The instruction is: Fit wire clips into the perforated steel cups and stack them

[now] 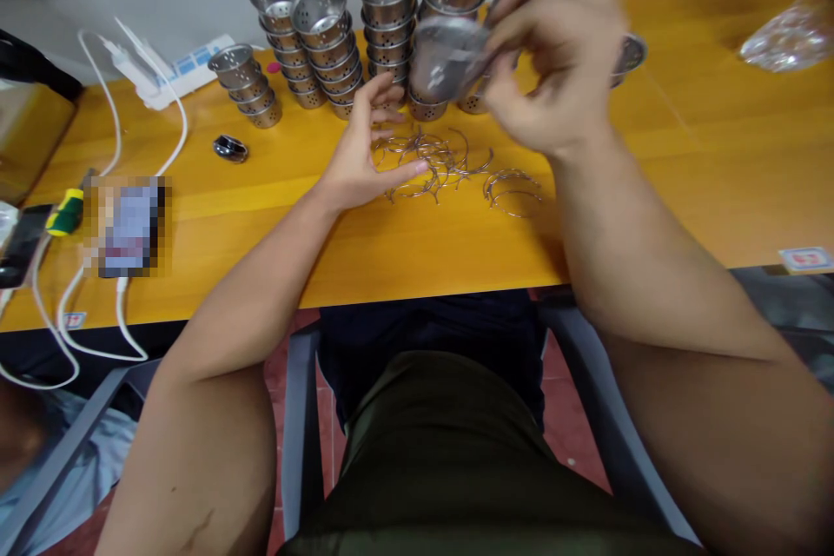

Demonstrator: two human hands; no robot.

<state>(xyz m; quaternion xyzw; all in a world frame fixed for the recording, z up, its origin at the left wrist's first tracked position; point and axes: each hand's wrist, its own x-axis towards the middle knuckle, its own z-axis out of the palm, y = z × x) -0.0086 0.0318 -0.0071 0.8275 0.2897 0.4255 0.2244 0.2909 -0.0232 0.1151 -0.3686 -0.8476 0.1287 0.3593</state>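
Observation:
My right hand (553,43) is raised in front of the stacks, its fingers closed on the rim of a perforated metal cup (446,61), which is smeared by motion. Fingers apart and holding nothing, my left hand (368,143) hovers at the left of a loose heap of curved wire pieces (436,161). A few more curved wires (514,191) lie to the right of that heap. Behind the hands rise several stacks of perforated metal cups (389,13), all with their mouths up; my right hand and its cup partly hide the stacks on the right.
A short cup stack (244,82) and a small black object (230,148) are at left. Farther left are a power strip (188,69), white cables, a phone (134,230) and a yellow-green screwdriver handle (67,212). A clear plastic bag (788,39) lies far right. Part of another person shows at lower left.

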